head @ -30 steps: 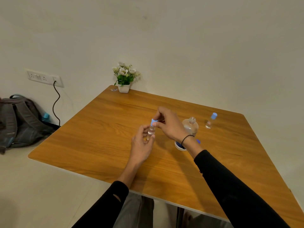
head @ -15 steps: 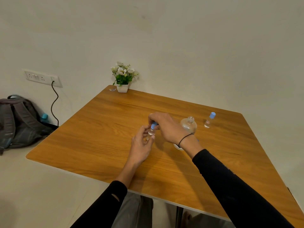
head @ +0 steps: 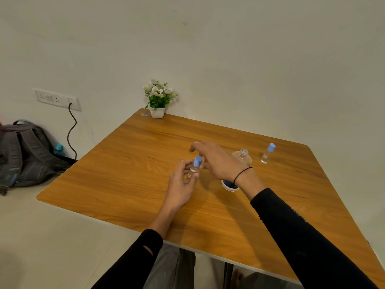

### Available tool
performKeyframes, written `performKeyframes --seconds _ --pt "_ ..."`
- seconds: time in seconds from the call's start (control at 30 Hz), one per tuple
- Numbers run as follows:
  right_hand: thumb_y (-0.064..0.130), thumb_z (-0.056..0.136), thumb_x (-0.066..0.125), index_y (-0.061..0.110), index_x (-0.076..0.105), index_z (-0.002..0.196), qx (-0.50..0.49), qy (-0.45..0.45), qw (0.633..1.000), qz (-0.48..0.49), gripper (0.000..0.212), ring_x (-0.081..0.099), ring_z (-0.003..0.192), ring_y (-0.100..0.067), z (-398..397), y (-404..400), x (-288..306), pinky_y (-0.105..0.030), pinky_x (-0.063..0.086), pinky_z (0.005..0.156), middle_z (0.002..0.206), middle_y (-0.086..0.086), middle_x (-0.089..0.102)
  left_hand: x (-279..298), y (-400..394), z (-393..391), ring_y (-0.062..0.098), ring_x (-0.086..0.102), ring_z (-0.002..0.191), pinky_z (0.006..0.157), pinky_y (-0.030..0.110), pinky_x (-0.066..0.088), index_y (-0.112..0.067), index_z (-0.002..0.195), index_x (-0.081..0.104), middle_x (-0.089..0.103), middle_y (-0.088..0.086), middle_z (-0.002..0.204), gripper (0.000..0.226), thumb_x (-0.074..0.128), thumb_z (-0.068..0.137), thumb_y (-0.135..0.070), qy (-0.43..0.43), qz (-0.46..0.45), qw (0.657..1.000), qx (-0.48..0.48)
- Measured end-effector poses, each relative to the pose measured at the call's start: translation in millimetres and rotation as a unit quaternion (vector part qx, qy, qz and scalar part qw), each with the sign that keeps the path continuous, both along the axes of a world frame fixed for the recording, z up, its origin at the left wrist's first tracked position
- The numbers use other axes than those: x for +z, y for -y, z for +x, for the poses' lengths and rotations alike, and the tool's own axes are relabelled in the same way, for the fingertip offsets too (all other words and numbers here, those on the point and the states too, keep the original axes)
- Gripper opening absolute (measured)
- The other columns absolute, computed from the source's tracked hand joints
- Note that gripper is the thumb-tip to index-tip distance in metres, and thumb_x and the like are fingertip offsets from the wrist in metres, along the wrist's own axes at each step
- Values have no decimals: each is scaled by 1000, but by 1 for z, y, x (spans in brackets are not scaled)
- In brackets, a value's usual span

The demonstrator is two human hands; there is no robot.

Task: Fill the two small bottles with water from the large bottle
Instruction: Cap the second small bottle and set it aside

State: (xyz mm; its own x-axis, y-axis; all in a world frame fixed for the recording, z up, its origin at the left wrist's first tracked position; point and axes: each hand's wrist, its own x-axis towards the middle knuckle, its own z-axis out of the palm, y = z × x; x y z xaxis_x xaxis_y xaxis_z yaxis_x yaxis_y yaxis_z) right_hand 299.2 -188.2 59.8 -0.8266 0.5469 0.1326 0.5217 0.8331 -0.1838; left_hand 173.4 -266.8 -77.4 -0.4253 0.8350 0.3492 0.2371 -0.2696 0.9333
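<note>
At table (head: 129, 163) centre, left hand (head: 180, 185) pinches the light, slippery small capped bottle (head: 195, 166); grip its body. Right hand (head: 216, 161), at 3 o'clock, hovers released.

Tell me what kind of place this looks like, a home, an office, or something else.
Probably a plain room in a home or small office, though it is hard to say which. A wooden table stands in the corner with a small potted plant, a wall socket panel with a cable, and a grey backpack on the floor.
</note>
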Motion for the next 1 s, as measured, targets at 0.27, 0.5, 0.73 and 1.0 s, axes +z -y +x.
performKeyframes --seconds 0.27,0.5,0.73,1.0 --pt "45 91 76 20 56 114 -29 18 999 11 39 57 84 -23 0 -2 0 -39 49 68 100 0 61 1 2 0 10 69 116 84 17 59 -15 137 64 73 -1 126 37 71 103 -5 1 -1 1000 -4" --pt "40 103 63 24 49 97 -42 62 989 126 23 62 78 -26 -5 -1 -5 -35 43 57 86 1 58 -5 0 -1 15 66 119 82 14 57 -15 136 64 71 1 126 33 70 104 -9 -26 1 1000 -6" --pt "10 100 61 19 58 98 12 52 996 77 10 61 76 -24 -4 1 -2 -38 50 61 90 -2 65 -6 -3 -2 12 70 116 89 16 58 -15 138 64 74 -2 125 40 74 101 -6 -22 -4 1000 2" --pt "14 97 68 20 56 93 -18 26 998 63 14 59 71 -23 -7 0 -5 -36 47 56 84 1 60 0 0 -3 5 73 111 96 21 57 -43 126 65 76 -26 117 49 79 97 -6 -22 36 999 5"
